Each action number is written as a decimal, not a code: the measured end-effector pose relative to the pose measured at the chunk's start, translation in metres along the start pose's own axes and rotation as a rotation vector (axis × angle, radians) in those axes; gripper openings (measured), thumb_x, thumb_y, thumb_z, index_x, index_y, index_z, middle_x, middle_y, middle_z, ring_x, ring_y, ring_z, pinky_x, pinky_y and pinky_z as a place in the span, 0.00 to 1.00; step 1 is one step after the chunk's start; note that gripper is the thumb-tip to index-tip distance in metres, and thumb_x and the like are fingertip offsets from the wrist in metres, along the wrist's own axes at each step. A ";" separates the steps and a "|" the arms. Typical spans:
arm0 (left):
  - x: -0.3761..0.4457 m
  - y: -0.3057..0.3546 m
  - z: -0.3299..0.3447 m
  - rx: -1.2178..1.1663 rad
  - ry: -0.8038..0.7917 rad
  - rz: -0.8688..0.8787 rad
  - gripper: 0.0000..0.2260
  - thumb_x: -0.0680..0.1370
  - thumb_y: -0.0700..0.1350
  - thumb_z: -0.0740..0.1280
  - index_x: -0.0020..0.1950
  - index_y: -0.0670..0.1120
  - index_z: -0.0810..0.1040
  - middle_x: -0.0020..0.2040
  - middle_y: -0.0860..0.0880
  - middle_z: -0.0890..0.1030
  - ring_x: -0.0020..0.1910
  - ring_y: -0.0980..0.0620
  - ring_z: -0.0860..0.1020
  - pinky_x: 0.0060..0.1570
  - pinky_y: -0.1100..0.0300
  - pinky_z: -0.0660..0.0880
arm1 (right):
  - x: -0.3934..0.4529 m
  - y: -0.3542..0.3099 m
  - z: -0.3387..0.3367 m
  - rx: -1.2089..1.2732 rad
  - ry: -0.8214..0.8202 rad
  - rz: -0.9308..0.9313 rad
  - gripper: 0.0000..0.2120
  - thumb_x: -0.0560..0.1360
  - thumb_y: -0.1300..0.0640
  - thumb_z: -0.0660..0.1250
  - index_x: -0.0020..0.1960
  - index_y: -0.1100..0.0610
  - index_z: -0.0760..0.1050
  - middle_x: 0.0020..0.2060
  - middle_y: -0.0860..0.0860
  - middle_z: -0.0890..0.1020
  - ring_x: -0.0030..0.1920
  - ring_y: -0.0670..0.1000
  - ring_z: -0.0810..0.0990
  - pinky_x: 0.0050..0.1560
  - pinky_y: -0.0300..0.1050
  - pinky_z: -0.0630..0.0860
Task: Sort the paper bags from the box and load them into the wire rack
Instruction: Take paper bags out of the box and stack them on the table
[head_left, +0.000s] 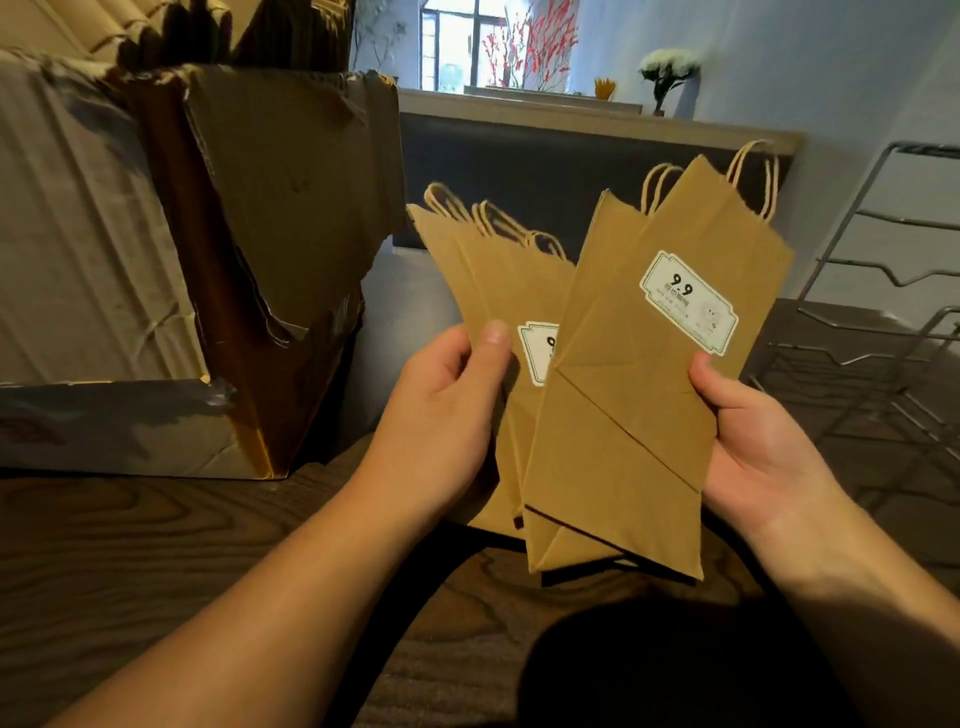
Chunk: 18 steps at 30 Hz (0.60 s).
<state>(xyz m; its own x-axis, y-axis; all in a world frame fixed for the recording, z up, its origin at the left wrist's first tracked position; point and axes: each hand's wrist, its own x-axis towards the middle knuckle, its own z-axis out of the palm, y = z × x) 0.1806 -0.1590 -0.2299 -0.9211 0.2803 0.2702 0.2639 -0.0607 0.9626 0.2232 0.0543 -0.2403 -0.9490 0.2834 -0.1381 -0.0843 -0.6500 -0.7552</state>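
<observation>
I hold two fanned bunches of flat brown paper bags with twisted handles and white "9.9" labels. My left hand (447, 405) grips the left bunch (493, 280) with the thumb on its front. My right hand (753, 436) grips the right bunch (639, 395) at its right edge; this bunch overlaps the left one in front. The torn cardboard box (249, 249) stands at the left on the dark wooden table. The wire rack (883, 332) stands at the right, just past my right hand.
The wooden table top (156, 545) runs under my forearms. A dark counter (571, 156) with a light top lies behind the bags, with a vase of white flowers (670, 73) and red branches by a window.
</observation>
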 end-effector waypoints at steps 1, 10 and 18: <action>-0.001 0.000 0.000 -0.018 -0.027 -0.006 0.08 0.83 0.47 0.63 0.52 0.50 0.82 0.48 0.54 0.87 0.49 0.55 0.84 0.52 0.58 0.79 | 0.000 0.000 0.000 0.001 0.006 -0.004 0.24 0.73 0.54 0.63 0.68 0.56 0.75 0.60 0.57 0.83 0.55 0.56 0.85 0.49 0.58 0.83; 0.003 -0.008 -0.008 0.145 0.109 0.150 0.38 0.80 0.36 0.67 0.82 0.59 0.52 0.58 0.74 0.76 0.59 0.71 0.76 0.64 0.65 0.73 | -0.006 -0.007 0.000 0.004 0.038 0.004 0.20 0.77 0.52 0.62 0.67 0.55 0.75 0.60 0.56 0.84 0.57 0.57 0.84 0.54 0.62 0.79; 0.000 -0.013 -0.003 0.349 0.093 0.188 0.21 0.80 0.34 0.62 0.55 0.59 0.85 0.50 0.61 0.84 0.49 0.64 0.81 0.51 0.69 0.76 | -0.016 -0.010 -0.004 0.078 -0.098 0.092 0.24 0.80 0.43 0.57 0.65 0.55 0.79 0.59 0.57 0.83 0.58 0.61 0.83 0.53 0.66 0.80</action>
<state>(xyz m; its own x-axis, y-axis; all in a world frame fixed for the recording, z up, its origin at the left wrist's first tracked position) 0.1767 -0.1608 -0.2423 -0.8651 0.2061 0.4572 0.4971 0.2310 0.8364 0.2409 0.0594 -0.2331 -0.9786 0.1527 -0.1382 -0.0156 -0.7242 -0.6894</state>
